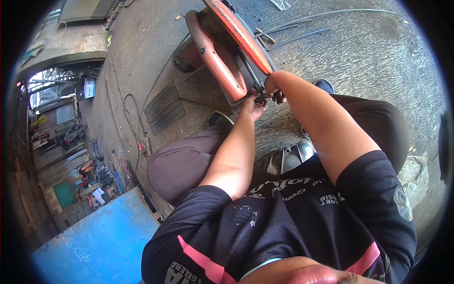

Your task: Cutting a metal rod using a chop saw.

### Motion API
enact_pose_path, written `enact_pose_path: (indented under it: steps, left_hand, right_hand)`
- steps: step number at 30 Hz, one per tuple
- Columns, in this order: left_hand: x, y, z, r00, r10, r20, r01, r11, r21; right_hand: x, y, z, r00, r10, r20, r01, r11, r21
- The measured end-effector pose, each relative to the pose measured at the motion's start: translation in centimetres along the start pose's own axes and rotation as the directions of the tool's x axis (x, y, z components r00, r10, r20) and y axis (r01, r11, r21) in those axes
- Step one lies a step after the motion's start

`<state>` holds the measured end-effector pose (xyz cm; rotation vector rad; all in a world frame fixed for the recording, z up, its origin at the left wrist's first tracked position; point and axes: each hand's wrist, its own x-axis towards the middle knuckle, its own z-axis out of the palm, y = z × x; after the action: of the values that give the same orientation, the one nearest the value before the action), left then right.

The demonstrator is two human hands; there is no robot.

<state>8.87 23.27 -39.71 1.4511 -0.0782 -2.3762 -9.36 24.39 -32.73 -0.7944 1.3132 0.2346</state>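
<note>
An orange-red power tool [218,71] with a loop handle and a long curved guard, resembling a cut-off saw, stands on the ground in front of me. My left hand [255,107] is closed at its near end, just under the loop handle, thumb up against dark metal. Close beside it, my right hand [277,91] reaches past the tip of the orange guard [250,45], fingers curled. A thin dark bar [252,70] runs along the tool down to my hands. What the fingers grip is small and partly hidden.
A ridged metal grate [164,107] and a cable [127,111] lie to the left. Metal rods [302,40] lie beyond the tool on the right. A shiny metal piece [289,158] sits between my legs. A blue panel [101,232] and cluttered tools [101,175] fill the lower left.
</note>
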Motion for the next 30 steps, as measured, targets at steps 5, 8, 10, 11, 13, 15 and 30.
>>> enact_pose_path:
  steps: [5,8,10,11,13,15,30]
  left_hand:
    - [-0.1,0.1,-0.2,0.998,0.005,-0.069,-0.01,0.997,-0.071]
    - [0.0,-0.1,0.4,0.998,0.009,-0.059,-0.013,0.998,-0.067]
    - [-0.1,-0.2,1.0,0.998,0.01,-0.063,-0.014,0.998,-0.066]
    - [-0.2,-0.3,1.3,0.997,0.003,-0.071,-0.008,0.997,-0.075]
    - [-1.0,0.4,0.1,0.994,0.013,-0.109,-0.024,0.995,-0.098]
    - [-1.4,0.0,0.7,0.99,0.021,-0.138,-0.032,0.997,-0.074]
    - [-0.9,0.0,1.2,0.985,0.094,-0.146,-0.097,0.995,-0.015]
  right_hand:
    - [2.1,0.0,0.2,0.996,0.075,0.038,-0.077,0.996,0.039]
    - [2.8,0.8,-0.1,0.999,0.038,0.015,-0.039,0.997,0.071]
    - [2.8,0.9,0.0,0.999,0.041,-0.023,-0.04,0.998,0.045]
    - [2.8,1.0,-0.1,0.997,0.043,-0.058,-0.042,0.999,0.019]
    - [1.1,-1.2,1.9,0.987,-0.1,-0.122,0.072,0.974,-0.217]
    - [0.2,-1.4,2.3,0.955,-0.233,-0.185,0.135,0.894,-0.427]
    - [1.3,0.2,4.3,0.868,-0.133,-0.479,0.001,0.964,-0.266]
